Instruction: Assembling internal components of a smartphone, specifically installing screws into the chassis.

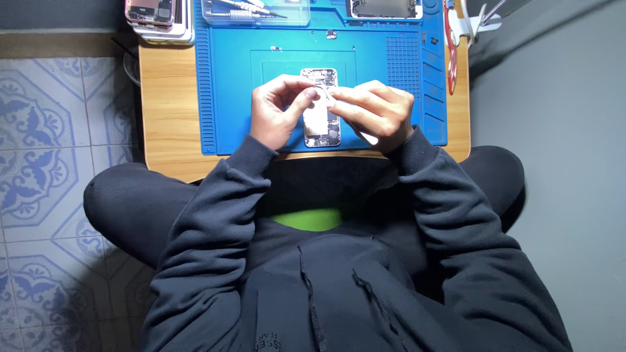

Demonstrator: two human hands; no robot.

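Both hands meet over an opened silver smartphone with its innards showing (321,107), which lies flat on a blue ribbed silicone repair mat (228,85) directly under the fingers. The left hand (277,111) and right hand (375,111) have thumb and forefinger pinched nearly closed where they touch; whatever tiny part sits between them is too small to make out.

I'd judge the risk is dropping it: a slip could send a small piece into the phone or off the wooden worktop (166,117) onto the tiled floor (52,130).

Beyond the fingers, a clear plastic tray (254,13) holds metal tools. Further left, stacked phone bodies (156,16) sit at the worktop's corner.
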